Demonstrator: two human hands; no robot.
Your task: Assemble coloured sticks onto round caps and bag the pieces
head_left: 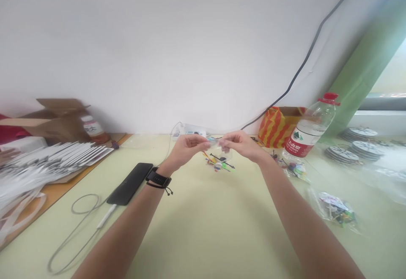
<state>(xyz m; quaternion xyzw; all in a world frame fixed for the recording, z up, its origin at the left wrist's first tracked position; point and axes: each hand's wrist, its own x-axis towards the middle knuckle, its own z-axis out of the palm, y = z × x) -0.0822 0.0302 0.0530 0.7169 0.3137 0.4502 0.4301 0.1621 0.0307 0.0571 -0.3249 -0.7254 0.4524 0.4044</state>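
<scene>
My left hand (189,150) and my right hand (239,144) pinch the top edge of a small clear plastic bag (218,160) between them, above the pale green table (203,232). Small colourful parts, among them black, orange, blue and green pieces, show in or just behind the bag; which of the two I cannot tell. My left wrist wears a black watch (158,177) and a dark cord bracelet.
A black phone (130,183) with a white cable lies at left, beside stacked white packets (69,158) and a cardboard box (57,122). At right are a large water bottle (306,133), a striped bag (276,127), filled plastic bags (338,208) and stacked discs (342,155).
</scene>
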